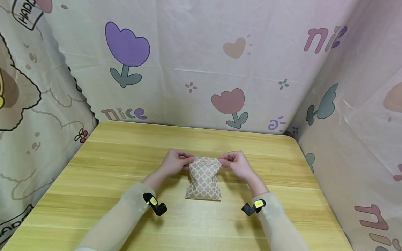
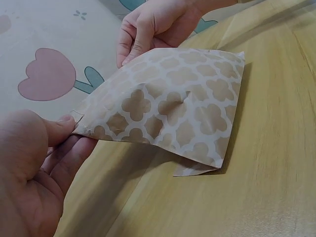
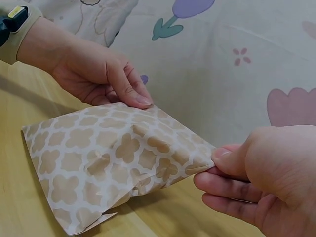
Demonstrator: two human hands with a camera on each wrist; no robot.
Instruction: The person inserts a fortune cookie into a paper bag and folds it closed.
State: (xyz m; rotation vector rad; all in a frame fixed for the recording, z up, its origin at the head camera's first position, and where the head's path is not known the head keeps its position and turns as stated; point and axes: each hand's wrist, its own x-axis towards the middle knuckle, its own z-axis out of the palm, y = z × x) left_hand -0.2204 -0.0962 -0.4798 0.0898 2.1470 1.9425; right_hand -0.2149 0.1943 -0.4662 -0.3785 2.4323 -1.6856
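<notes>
A small tan paper bag (image 1: 205, 179) with a white quatrefoil lattice print is held up by its far end above the wooden table. My left hand (image 1: 177, 162) pinches its far left corner between thumb and fingers; in the left wrist view the thumb (image 2: 60, 127) lies on top of that corner. At the far right corner, my right hand (image 1: 237, 164) pinches the paper the same way, with the thumb (image 3: 228, 157) on top in the right wrist view. The near end of the bag slopes down to the tabletop, and its middle looks creased and slightly puffed.
The wood-grain table (image 1: 125, 146) has rounded far corners. A pale printed cloth (image 1: 188, 52) with tulips and lettering hangs behind it and along both sides. Each sleeved wrist carries a small black camera (image 1: 158, 208).
</notes>
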